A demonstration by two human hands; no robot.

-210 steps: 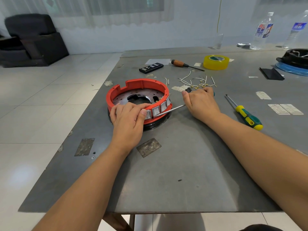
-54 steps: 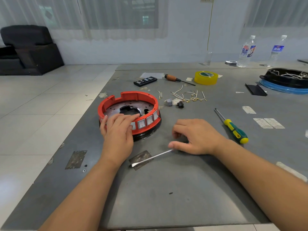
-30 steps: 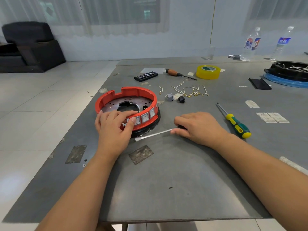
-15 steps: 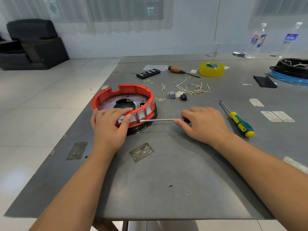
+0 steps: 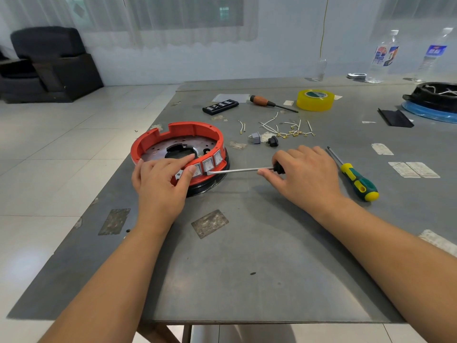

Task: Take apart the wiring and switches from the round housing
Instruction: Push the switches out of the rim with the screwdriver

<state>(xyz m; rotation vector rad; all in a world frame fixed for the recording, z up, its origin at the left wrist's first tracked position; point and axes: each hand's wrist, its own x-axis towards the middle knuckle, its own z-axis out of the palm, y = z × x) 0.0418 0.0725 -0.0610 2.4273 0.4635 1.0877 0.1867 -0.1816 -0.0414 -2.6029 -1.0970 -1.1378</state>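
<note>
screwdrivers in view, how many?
3. One in the right hand, its tip at the housing's switches; a green-yellow one lies right of that hand; an orange-handled one lies beside the tape. None seem hidden.

A grey metal table [image 5: 247, 268] stands on pale glossy floor tiles [image 5: 61, 157], with a black armchair [image 5: 47, 63] beyond its far-left corner beneath sheer-curtained windows [image 5: 185, 18].

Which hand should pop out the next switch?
Probably the right hand: it already holds the screwdriver, with the tip at a switch. The left hand is busy steadying the red ring.
</note>
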